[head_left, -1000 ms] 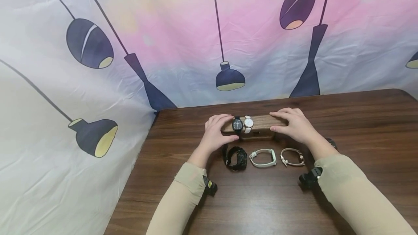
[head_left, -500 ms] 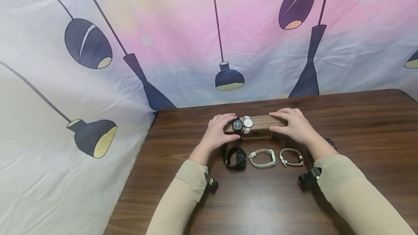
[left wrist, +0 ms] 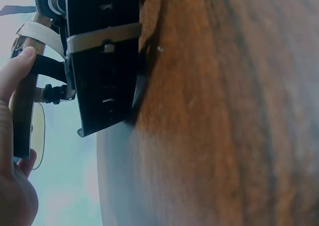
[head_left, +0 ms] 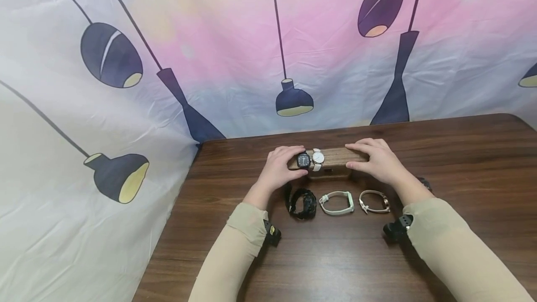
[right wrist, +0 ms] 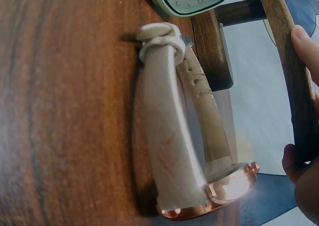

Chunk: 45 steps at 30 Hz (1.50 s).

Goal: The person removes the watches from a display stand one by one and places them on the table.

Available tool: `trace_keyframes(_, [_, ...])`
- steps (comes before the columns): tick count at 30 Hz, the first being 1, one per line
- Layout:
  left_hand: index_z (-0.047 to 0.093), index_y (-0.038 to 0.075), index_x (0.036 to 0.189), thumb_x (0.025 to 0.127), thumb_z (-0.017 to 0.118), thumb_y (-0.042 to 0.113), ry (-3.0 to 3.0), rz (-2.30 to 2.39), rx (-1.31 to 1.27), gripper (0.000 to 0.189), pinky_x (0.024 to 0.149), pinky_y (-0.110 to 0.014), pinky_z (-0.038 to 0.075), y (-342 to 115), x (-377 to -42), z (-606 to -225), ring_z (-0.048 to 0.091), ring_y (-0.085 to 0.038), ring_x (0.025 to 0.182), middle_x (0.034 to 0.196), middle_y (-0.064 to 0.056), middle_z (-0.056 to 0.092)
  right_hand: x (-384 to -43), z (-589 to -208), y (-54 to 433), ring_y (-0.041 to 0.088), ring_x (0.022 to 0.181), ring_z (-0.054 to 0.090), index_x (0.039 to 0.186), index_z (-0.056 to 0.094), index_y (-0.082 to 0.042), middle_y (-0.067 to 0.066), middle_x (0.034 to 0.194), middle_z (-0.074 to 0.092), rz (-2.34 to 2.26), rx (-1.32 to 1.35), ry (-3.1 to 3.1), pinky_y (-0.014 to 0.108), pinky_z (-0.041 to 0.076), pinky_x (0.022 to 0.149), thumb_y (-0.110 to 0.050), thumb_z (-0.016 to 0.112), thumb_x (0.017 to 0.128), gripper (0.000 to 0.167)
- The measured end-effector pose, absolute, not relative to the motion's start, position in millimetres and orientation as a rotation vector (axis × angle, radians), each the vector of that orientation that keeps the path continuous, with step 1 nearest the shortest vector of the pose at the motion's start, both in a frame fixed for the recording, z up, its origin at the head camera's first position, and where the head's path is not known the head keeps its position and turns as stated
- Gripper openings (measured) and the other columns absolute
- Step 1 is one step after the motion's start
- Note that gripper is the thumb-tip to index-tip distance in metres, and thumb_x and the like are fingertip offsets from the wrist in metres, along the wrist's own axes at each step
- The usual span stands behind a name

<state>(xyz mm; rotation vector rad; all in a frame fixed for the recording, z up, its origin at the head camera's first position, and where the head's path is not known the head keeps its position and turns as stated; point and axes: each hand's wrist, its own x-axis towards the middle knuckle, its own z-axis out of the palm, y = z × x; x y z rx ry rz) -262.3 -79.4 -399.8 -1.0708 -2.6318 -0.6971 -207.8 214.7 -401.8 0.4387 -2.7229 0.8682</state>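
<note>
A wooden T-shaped watch stand (head_left: 339, 156) stands on the table with two wristwatches round its bar. One is a black square-faced wristwatch (head_left: 303, 160); beside it sits a white-strapped round wristwatch (head_left: 318, 158). My left hand (head_left: 276, 167) pinches the black square watch at the left end of the bar, thumb in front, fingers behind. In the left wrist view, its black strap (left wrist: 50, 68) shows just under the thumb. My right hand (head_left: 379, 161) grips the bar's right end between thumb and fingers; in the right wrist view the bar (right wrist: 286, 61) lies between them.
Before the stand on the brown table (head_left: 327, 264) lie three more watches: a bulky black one (head_left: 310, 204), a pale mint one (head_left: 350, 202) and a beige-strapped rose-gold one (right wrist: 169, 111). A curtain (head_left: 235, 59) printed with lamps hangs behind and at the left.
My left hand has moved slightly right onto the black square watch, which has shifted a little left along the bar, away from the white one. My right hand keeps its place.
</note>
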Motion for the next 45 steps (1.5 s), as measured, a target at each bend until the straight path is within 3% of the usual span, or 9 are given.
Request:
trace_keyframes(16, [0.055,0.013,0.131,0.077,0.078,0.030,-2.647,-0.915,-0.983,0.061,0.099,-0.047,0.029,-93,-267,-410,0.042,-0.024,0.122,0.135,0.000,0.051,-207,-400,217,0.037,0.116,0.036,0.128,0.059,-0.013,0.014,0.126,0.051,0.884,0.430,-2.734,0.054,0.030,0.094,-0.044,0.072,0.080,0.058])
trace_keyframes(31, [0.057,0.016,0.127,0.075,0.078,0.026,-2.652,-0.911,-0.943,0.057,0.101,-0.047,0.028,-107,-270,-409,0.041,-0.024,0.123,0.131,-0.002,0.052,-208,-400,217,0.038,0.117,0.035,0.129,0.058,-0.014,0.014,0.127,0.050,0.884,0.420,-2.748,0.055,0.029,0.094,-0.046,0.070,0.081,0.059])
trace_keyframes(36, [0.053,0.014,0.130,0.075,0.078,0.025,-2.675,-1.003,-0.942,0.062,0.099,-0.045,0.035,-106,-270,-411,0.040,-0.025,0.124,0.133,-0.003,0.050,-208,-401,216,0.038,0.117,0.035,0.128,0.059,-0.013,0.013,0.126,0.051,0.884,0.414,-2.737,0.055,0.029,0.094,-0.045,0.071,0.080,0.059])
trace_keyframes(45, [0.049,0.016,0.136,0.076,0.078,0.026,-2.727,-1.225,-0.866,0.067,0.093,-0.041,0.042,-106,-271,-418,0.050,-0.019,0.116,0.134,-0.001,0.048,-207,-401,218,0.038,0.116,0.035,0.129,0.058,-0.012,0.014,0.126,0.050,0.876,0.434,-2.737,0.055,0.029,0.093,-0.048,0.070,0.080,0.061])
